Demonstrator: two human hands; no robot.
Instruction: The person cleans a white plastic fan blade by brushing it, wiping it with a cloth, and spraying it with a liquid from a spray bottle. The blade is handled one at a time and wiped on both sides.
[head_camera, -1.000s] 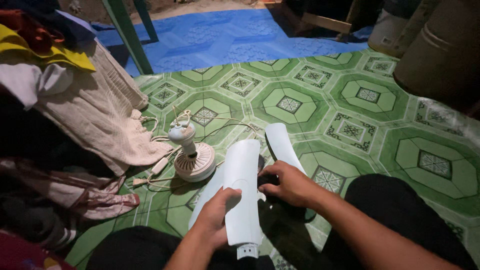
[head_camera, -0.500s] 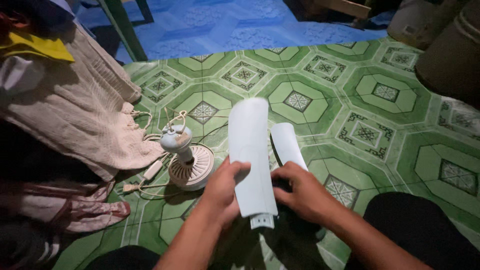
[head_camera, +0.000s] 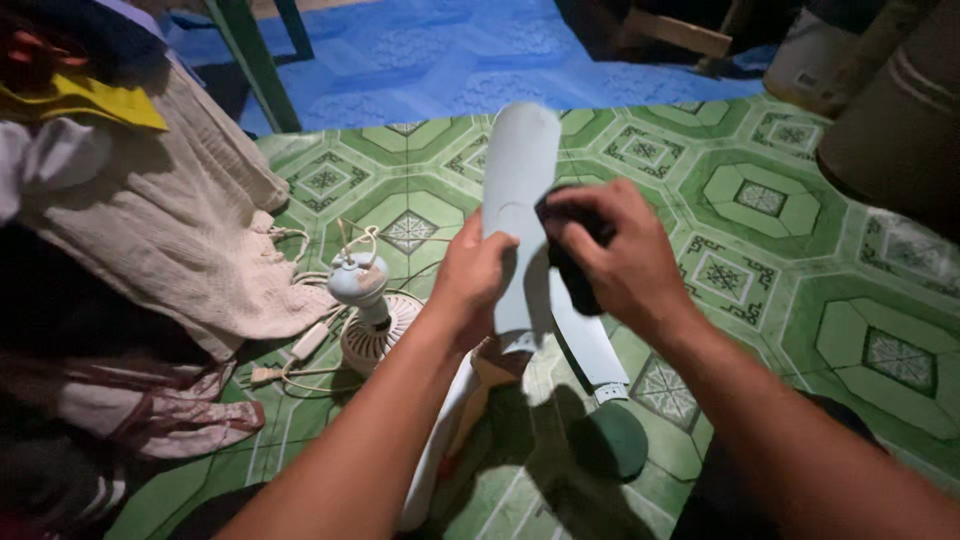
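Centre of frame: left hand (head_camera: 472, 280) clamps the lower half of a pale white fan blade (head_camera: 518, 200), held up on end above the floor, thumb on the near face, fingers wrapped behind. Right hand (head_camera: 620, 255) is closed on a dark cloth (head_camera: 570, 262) pressed against the blade's right edge, mid-length. Blade looks like thin moulded plastic: light, stiff along its length but likely to flex or crack if bent, smooth face so probably slippery; safest hold judged to be low near the mounting end, where the left hand already is. 2 more white blades sit lower: 1 (head_camera: 590, 345) slanting down right of centre with its slotted end showing, 1 (head_camera: 440, 450) running toward the bottom edge (partly hidden by the left forearm). Left of centre, a small white fan motor unit on a round vented base (head_camera: 372, 315), cord and plug (head_camera: 300, 345) trailing left, close enough to snag. Left edge: heap of clothes, beige knit (head_camera: 170, 230) on top. Green patterned floor mat (head_camera: 760, 200), blue mat (head_camera: 450, 60) at top, green furniture leg (head_camera: 255, 65) upper left, dark round containers (head_camera: 890, 120) upper right. Dark round object (head_camera: 612, 440) on the floor lower centre, unclear what.
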